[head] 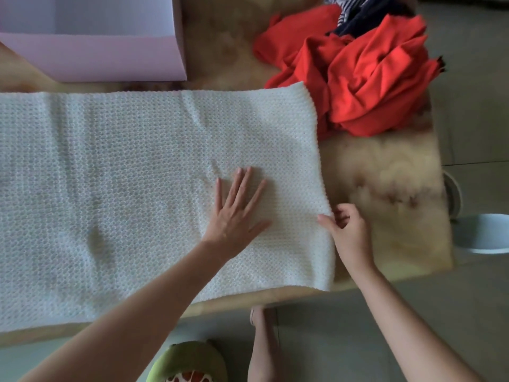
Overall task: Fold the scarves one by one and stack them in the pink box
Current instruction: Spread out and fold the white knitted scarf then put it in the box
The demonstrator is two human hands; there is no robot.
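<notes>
A white knitted scarf (132, 188) lies spread flat across the wooden table, running off the left edge of the view. My left hand (237, 213) presses on it with fingers straight and spread, near its right end. My right hand (347, 230) pinches the scarf's right edge between thumb and curled fingers. The pink box (110, 56) stands open at the back left, and what shows of its inside is bare. A crumpled red scarf (358, 75) lies at the back right, with a dark striped scarf (358, 15) heaped behind it.
The table (385, 194) ends just right of the red pile and just below the white scarf. On the tiled floor sit a white bowl-like object (484, 232) at the right and a green slipper (190, 362) on my foot.
</notes>
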